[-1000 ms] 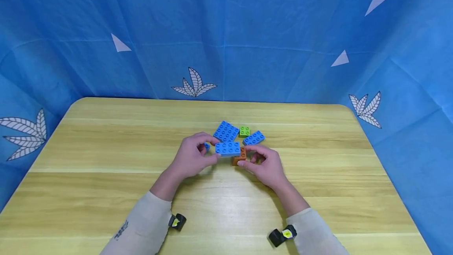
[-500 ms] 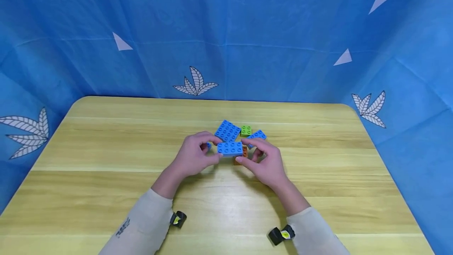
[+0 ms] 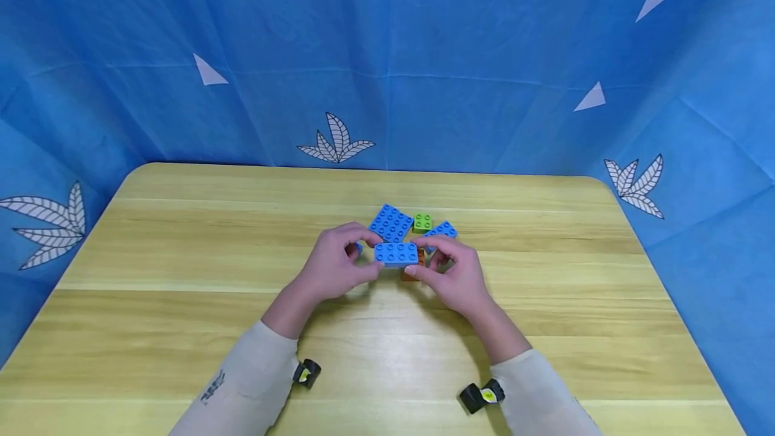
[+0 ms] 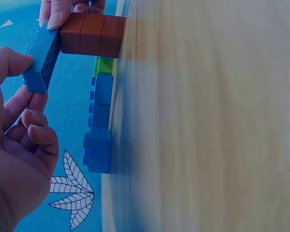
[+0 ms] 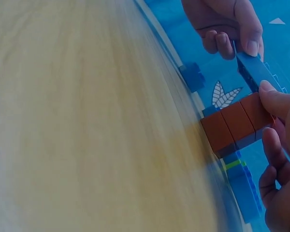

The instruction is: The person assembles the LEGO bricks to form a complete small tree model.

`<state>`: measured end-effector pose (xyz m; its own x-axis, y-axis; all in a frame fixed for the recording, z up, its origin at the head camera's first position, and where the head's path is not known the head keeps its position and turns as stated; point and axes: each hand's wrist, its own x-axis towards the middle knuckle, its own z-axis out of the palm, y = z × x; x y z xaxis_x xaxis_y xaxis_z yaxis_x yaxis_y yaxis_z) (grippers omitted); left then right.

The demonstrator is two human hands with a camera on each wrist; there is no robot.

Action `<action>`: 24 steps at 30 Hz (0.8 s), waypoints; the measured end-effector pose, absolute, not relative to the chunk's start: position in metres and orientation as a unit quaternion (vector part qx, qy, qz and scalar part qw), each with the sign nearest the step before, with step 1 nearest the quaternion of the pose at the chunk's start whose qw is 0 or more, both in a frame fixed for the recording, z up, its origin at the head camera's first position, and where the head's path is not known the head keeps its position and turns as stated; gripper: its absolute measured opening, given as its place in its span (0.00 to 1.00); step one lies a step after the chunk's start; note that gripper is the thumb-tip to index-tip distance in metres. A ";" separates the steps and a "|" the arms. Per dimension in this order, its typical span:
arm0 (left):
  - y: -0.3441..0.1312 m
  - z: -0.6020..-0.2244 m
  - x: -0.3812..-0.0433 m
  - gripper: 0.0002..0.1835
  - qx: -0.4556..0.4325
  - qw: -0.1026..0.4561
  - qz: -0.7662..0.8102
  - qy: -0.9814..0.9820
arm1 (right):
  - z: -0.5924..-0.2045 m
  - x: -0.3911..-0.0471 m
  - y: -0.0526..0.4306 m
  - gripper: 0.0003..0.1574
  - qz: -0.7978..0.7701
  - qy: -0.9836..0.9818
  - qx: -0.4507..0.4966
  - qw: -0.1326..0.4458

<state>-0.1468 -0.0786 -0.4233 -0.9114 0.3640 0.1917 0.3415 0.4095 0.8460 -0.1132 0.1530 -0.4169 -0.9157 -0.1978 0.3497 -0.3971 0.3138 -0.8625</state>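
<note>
L hand (image 3: 335, 264) & R hand (image 3: 457, 276) pinch opp. ends of blue brick (image 3: 396, 256), its right end by top of brown stack (image 4: 92, 35), contact unclear. Uneven push on overhanging left end could poss. tip stack.

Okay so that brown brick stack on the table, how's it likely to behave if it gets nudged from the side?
The brown brick stack is probably stiff, as its three layers line up flush. It might tip if nudged near the top, standing three bricks high on a fairly small base. It likely won't roll, since its sides are flat.
</note>
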 end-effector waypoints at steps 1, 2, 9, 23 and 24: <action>-0.078 -0.423 -0.147 0.13 0.211 0.010 0.502 0.838 | -0.417 -0.114 0.153 0.22 0.557 -0.806 0.182 0.084; -0.078 -0.423 -0.146 0.14 0.213 0.009 0.502 0.838 | -0.420 -0.115 0.154 0.22 0.558 -0.806 0.179 0.080; -0.075 -0.425 -0.145 0.16 0.233 -0.007 0.488 0.841 | -0.448 -0.129 0.161 0.23 0.558 -0.808 0.176 0.062; -0.074 -0.425 -0.146 0.16 0.246 -0.008 0.469 0.848 | -0.441 -0.136 0.164 0.19 0.540 -0.818 0.196 0.033; -0.074 -0.425 -0.146 0.16 0.246 -0.009 0.470 0.848 | -0.441 -0.137 0.164 0.19 0.539 -0.819 0.195 0.029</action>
<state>-0.1464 -0.0740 -0.4249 -0.8793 0.4079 0.2459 0.4247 0.4376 0.7925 -0.1367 0.1644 -0.4414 -0.9227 -0.2878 0.2566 -0.3494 0.3422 -0.8723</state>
